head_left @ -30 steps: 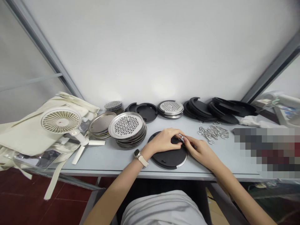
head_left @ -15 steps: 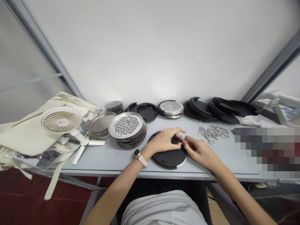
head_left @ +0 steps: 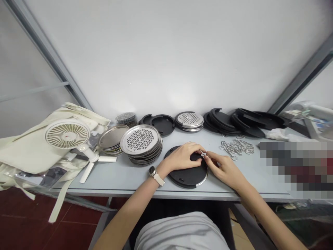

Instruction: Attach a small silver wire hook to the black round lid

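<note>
The metal clip is pinched again by left hand and right hand at the black disc rim, the left forefinger lowered; fitting is judged unfinished.

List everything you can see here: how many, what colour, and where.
Black disc: one, black, table front, under both hands.
Small metal clip: one, silver, pinched between both hands' fingertips.
Loose clips: one pile, silver, right of the disc.
Perforated discs: one stack, steel, left of the disc.
Smaller perforated discs: one stack, steel, at back.
Plain plates: one stack, steel, further left.
Black covers: several, black, along the back.
Fan: one, white, far left, on cream bag.
Table: one, grey.
Left hand: one, on the disc, watch on wrist.
Right hand: one, at the disc's right edge.
</note>
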The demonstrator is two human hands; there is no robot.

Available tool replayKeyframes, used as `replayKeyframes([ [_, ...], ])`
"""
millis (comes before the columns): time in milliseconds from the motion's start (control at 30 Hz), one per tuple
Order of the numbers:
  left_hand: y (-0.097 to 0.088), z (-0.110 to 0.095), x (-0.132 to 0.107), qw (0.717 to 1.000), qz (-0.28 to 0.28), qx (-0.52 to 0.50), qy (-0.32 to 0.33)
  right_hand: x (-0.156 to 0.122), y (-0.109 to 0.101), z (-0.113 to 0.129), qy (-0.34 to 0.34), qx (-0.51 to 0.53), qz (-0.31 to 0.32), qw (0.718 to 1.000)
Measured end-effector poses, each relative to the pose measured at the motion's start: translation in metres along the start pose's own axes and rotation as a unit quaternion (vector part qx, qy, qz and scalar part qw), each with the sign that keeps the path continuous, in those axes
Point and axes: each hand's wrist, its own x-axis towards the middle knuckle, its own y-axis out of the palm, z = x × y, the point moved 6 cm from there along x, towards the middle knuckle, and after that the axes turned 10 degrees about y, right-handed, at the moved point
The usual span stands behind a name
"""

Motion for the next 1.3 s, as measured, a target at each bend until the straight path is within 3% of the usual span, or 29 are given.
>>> replayKeyframes([
  [233, -0.0023, -0.0010, -0.0012, 1.000, 0.002, 0.005, -0.029, 0.0010, 0.0018, 0.0034, -0.011, -0.004, 0.022, 1.000],
  [533, -0.0032, -0.0023, -0.0006, 0.999, -0.013, -0.025, -0.020, -0.0007, 0.0012, 0.0076, -0.018, 0.003, 0.024, 1.000],
  [1000, -0.0013, 0.0021, -0.0007, 1.000, -0.006, -0.014, -0.027, -0.0002, 0.0002, 0.0016, 0.003, 0.003, -0.001, 1.000],
  [1300, -0.0042, -0.0024, -0.0005, 0.999, -0.001, 0.042, -0.015, 0.0011, 0.0053, 0.0019, 0.005, 0.008, 0.057, 0.998],
])
